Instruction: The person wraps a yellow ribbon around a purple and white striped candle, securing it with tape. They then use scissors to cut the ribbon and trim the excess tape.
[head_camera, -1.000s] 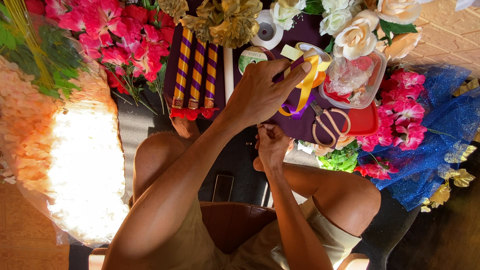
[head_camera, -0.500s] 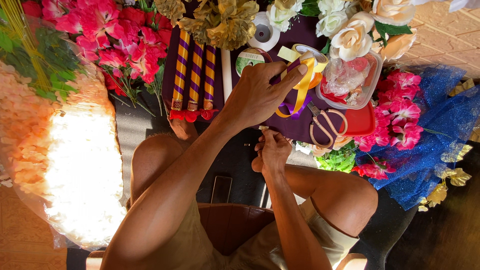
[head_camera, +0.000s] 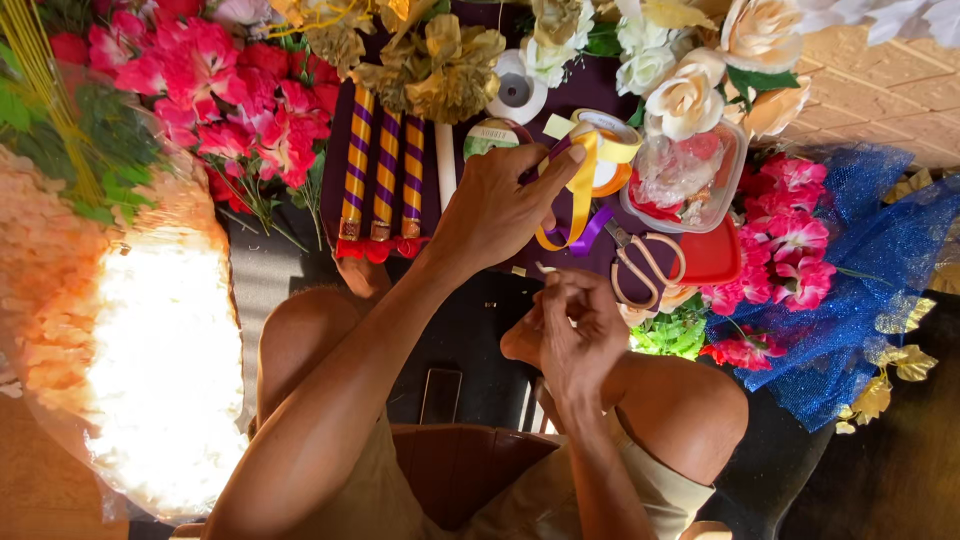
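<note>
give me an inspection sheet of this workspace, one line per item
surface: dark purple cloth, mostly covered.
job's things: yellow ribbon and purple ribbon run from the left hand to the ribbon roll.
clutter: three purple-and-gold striped sticks, scissors, white tape roll, clear tub on a red lid, blue net.
hands: left hand pinches the yellow ribbon; right hand has its fingers curled together, what they hold is too small to tell.
cables: nothing seen.
surroundings: pink flowers, cream roses, gold flowers, tiled floor.
</note>
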